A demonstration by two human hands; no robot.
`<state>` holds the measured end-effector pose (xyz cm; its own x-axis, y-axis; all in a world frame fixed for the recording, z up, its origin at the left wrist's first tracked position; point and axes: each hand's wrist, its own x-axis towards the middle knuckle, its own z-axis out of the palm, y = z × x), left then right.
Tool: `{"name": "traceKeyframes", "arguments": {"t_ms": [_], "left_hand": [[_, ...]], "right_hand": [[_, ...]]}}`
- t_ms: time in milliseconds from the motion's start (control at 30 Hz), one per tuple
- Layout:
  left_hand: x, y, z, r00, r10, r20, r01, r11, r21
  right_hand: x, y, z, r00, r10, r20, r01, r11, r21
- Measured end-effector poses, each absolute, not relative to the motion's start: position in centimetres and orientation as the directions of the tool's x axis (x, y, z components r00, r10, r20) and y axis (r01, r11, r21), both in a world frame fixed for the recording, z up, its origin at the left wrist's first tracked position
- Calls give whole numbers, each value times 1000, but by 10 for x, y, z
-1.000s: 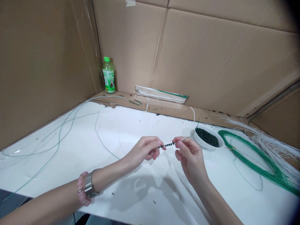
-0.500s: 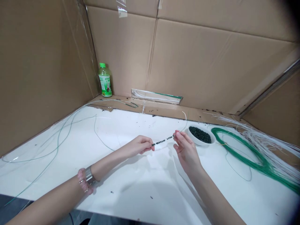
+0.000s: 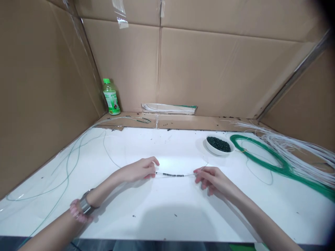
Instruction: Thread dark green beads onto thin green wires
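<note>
Spread farther apart since the earlier frame: left hand point(image 3: 140, 169) and right hand point(image 3: 216, 179), with the right lower and away from the bowl point(image 3: 218, 152); beaded strand point(image 3: 173, 175) now nearly level between them. Cardboard walls point(image 3: 222, 76) at back and both sides, white tabletop point(image 3: 167, 209) below. White wires point(image 3: 300, 153) spread at far right, green coil point(image 3: 288, 170) next to them. Loose green wires point(image 3: 67, 174) looped across left side. Both hands above front-middle of tabletop. Left grip narrow, fingertips pinching strand's left end; right grip narrow too, pinching its right end. Bottle point(image 3: 112, 100), green cap, upright in back left corner. White bowl of dark beads point(image 3: 219, 143) just left of coil. Strand's beads mostly grouped mid-span, one by left fingertips. Small dark bits point(image 3: 175, 215) scattered near front.
</note>
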<state>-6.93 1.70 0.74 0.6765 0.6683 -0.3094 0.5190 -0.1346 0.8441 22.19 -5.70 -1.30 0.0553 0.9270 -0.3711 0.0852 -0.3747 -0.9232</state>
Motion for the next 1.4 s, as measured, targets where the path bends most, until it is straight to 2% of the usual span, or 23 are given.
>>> {"name": "traceKeyframes", "arguments": {"t_ms": [33, 67, 133, 167, 200, 233, 300, 367, 433, 533, 867, 1000, 1100, 1200, 1400], "left_hand": [[-71, 15, 6, 688, 660, -302, 518, -154, 842], [-73, 13, 6, 697, 654, -294, 512, -167, 842], [-74, 10, 5, 704, 654, -278, 505, -185, 843], [-74, 8, 5, 704, 658, -267, 499, -190, 846], [-74, 6, 5, 708, 658, -255, 487, -195, 851], [-74, 5, 5, 717, 654, -242, 468, -194, 862], [-74, 3, 4, 739, 635, -225, 416, -167, 894], [-75, 3, 1, 755, 618, -220, 371, -125, 920], [-76, 2, 0, 757, 615, -221, 353, -100, 930], [-79, 2, 0, 749, 625, -219, 344, -84, 935], [-82, -3, 4, 728, 648, -225, 364, -87, 927], [-81, -3, 4, 737, 633, -236, 426, -165, 890], [-78, -2, 4, 704, 673, -227, 532, -287, 797], [-73, -2, 2, 690, 698, -190, 587, -387, 711], [-69, -2, 1, 726, 682, -87, 547, -497, 673]], "right_hand": [[228, -60, -10, 94, 935, -341, 227, -354, -907], [231, -63, -5, 157, 955, -251, 400, -294, -868], [227, -69, 6, 255, 961, 107, 690, -103, -716], [217, -72, 10, 241, 920, 309, 787, 1, -617], [203, -74, 13, 167, 883, 439, 838, 108, -535], [186, -75, 13, 42, 866, 498, 847, 234, -478], [147, -72, 8, -240, 867, 437, 824, 420, -380], [115, -64, -3, -394, 842, 369, 818, 504, -277], [96, -54, -13, -468, 820, 329, 812, 546, -205], [94, -45, -23, -486, 811, 324, 808, 559, -186], [133, -53, -30, -326, 841, 431, 794, 491, -358], [134, -56, -27, -351, 882, 316, 744, 467, -478], [132, -55, -22, -326, 924, 200, 732, 381, -565], [133, -53, -20, -315, 940, 130, 732, 328, -597], [140, -54, -22, -299, 938, 176, 735, 344, -585]]}}
